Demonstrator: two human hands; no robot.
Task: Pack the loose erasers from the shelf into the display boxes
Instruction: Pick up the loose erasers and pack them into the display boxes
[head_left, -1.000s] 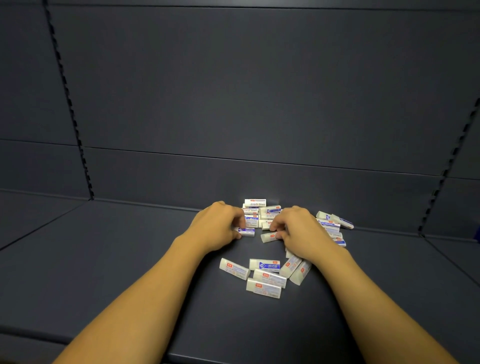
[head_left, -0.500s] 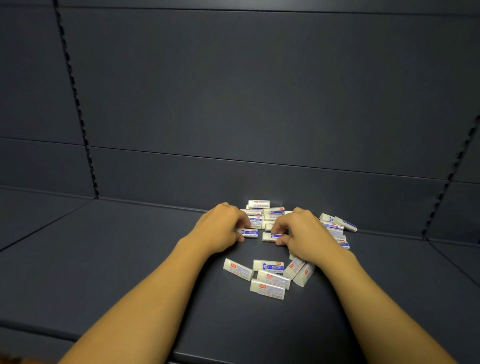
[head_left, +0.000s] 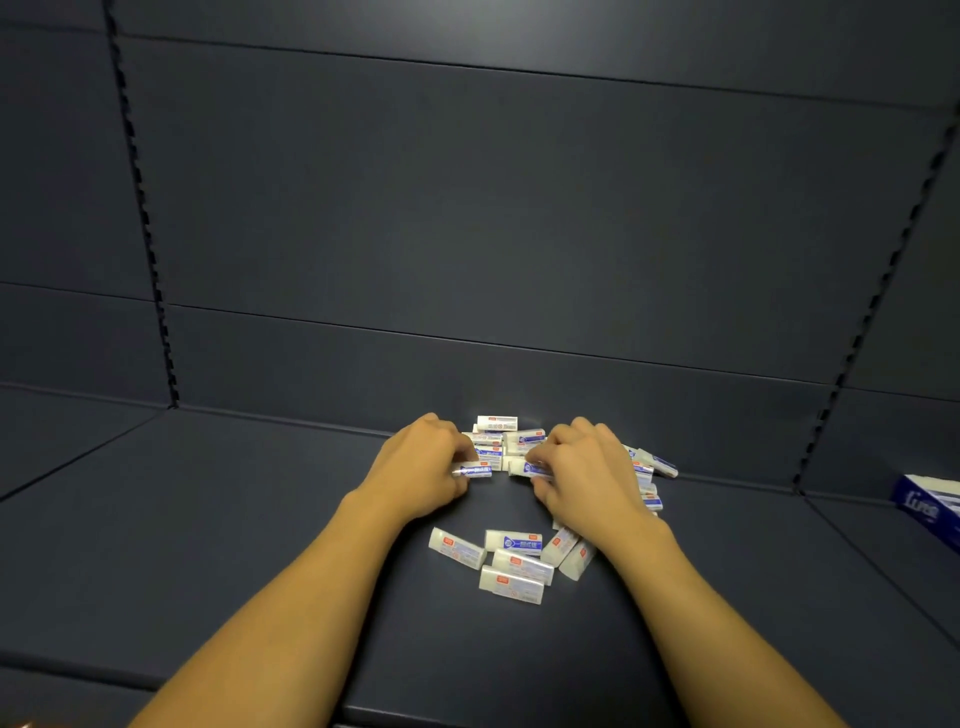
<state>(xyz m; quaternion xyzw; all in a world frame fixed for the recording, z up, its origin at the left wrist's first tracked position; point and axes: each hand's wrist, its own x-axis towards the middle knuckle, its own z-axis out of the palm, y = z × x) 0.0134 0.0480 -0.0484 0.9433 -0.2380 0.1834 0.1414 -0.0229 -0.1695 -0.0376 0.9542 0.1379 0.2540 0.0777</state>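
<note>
Both hands work at the back of the dark shelf (head_left: 208, 519), close to its rear edge. The left hand (head_left: 421, 467) has its fingers curled, pinching the end of one eraser (head_left: 475, 470) that lies flat on the shelf. The right hand (head_left: 582, 473) is likewise curled, its fingers gripping a second eraser (head_left: 527, 469) just beside the first, the two apart by a small gap. Behind them a pile of erasers (head_left: 498, 436) sits against the back wall, and more (head_left: 657, 462) lie past the right hand. A loose group of erasers (head_left: 511, 561) lies nearer the front, between the forearms. At the shelf's right edge the corner of a blue-and-white box (head_left: 930, 504) shows, well apart from the hands.
</note>
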